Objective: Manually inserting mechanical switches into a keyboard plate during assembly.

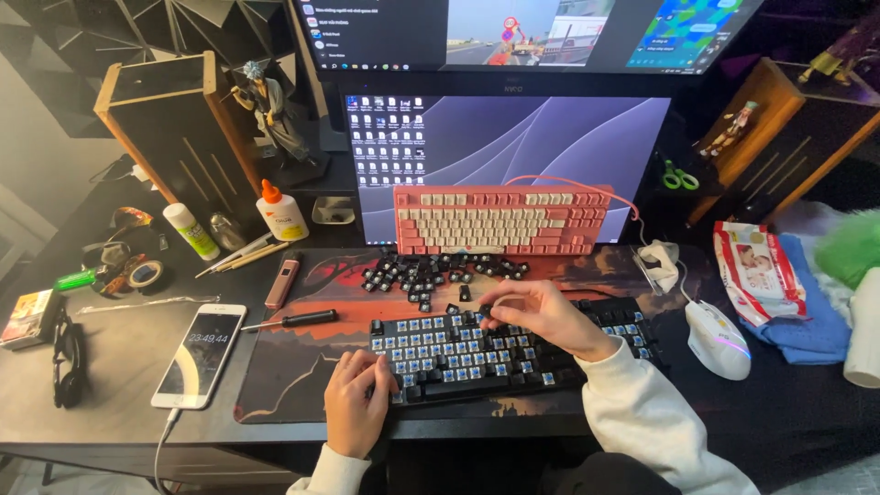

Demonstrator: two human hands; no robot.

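Observation:
A black keyboard (458, 353) with most keycaps off and blue switches bared lies on a dark desk mat (284, 367). My left hand (356, 403) rests on its near left corner, fingers curled against the frame. My right hand (541, 316) reaches over the keyboard's upper middle, its fingertips pinched at the top rows; what they hold is hidden. A heap of loose black keycaps (431, 272) lies just behind the keyboard. A pink and white keyboard (500, 220) leans against the lower monitor (513, 147).
A phone (199, 356) on a cable lies left of the mat, with a screwdriver (291, 320) and a small pink tool (281, 282). A glue bottle (281, 211), tape rolls (137, 273) and pencils sit at back left. At right are a white mouse (718, 337), a wipes pack (758, 272) and a blue cloth (811, 321).

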